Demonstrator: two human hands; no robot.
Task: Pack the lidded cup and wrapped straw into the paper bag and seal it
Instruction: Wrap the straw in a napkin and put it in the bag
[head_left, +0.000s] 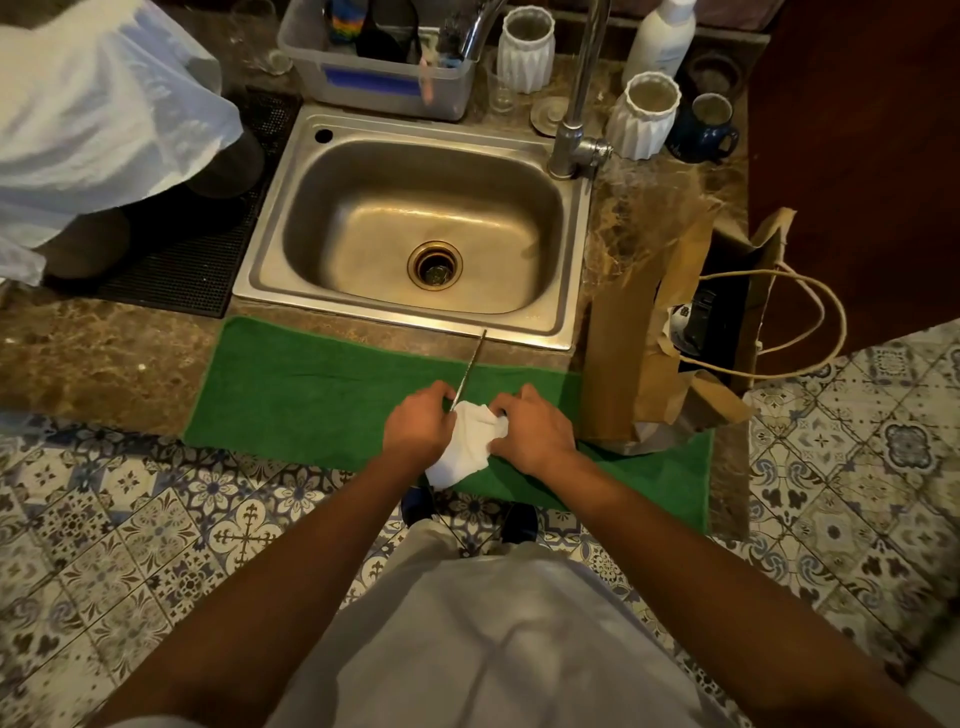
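Note:
A thin straw (471, 366) sticks up and away from between my hands, over the green towel (311, 400). A white napkin (470, 441) is bunched around its lower end. My left hand (418, 423) grips the straw and the napkin's left side. My right hand (532, 428) pinches the napkin's right edge. The brown paper bag (644, 332) stands open to the right of the sink, its rope handles hanging over the counter edge. Inside it I see the lidded cup (691, 322), dark with a white patch.
The steel sink (415, 223) lies straight ahead with a tap (576, 104) at its right. White ribbed vases (644, 114), a blue mug (706, 124), a bottle and a plastic tub (379, 57) line the back. A plastic bag (98, 104) covers the left, over a black mat.

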